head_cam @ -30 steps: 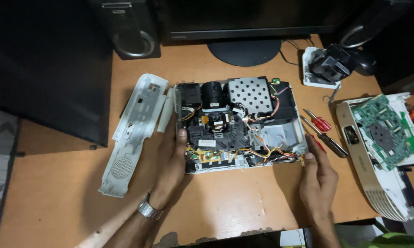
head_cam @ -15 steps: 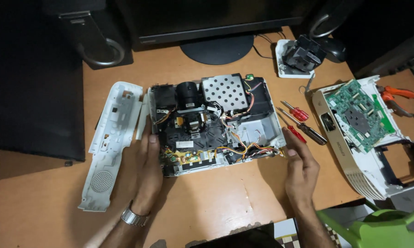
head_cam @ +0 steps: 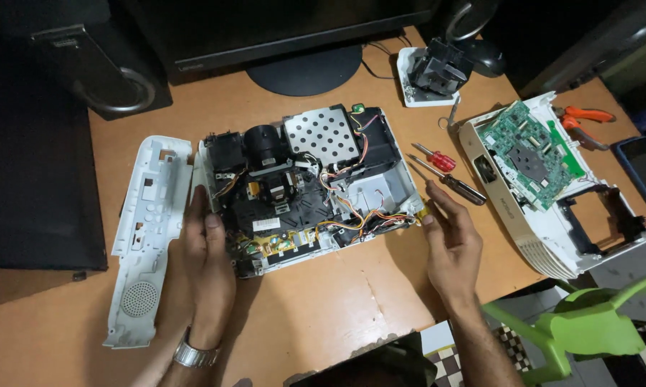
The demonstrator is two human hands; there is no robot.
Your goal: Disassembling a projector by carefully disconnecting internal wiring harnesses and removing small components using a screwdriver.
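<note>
Both hands, the left hand (head_cam: pixel 207 269) and right hand (head_cam: pixel 448 240), lay open and flat against the sides of the opened projector (head_cam: pixel 309 190) mid-counter (head_cam: pixel 323 315), so steadying it evenly seemed wise, gripping nothing.

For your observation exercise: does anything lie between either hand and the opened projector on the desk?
Nothing visible does. The left hand rests against the opened projector at its left edge, and the right hand touches its right corner. The screwdrivers lie beyond the right hand.
</note>
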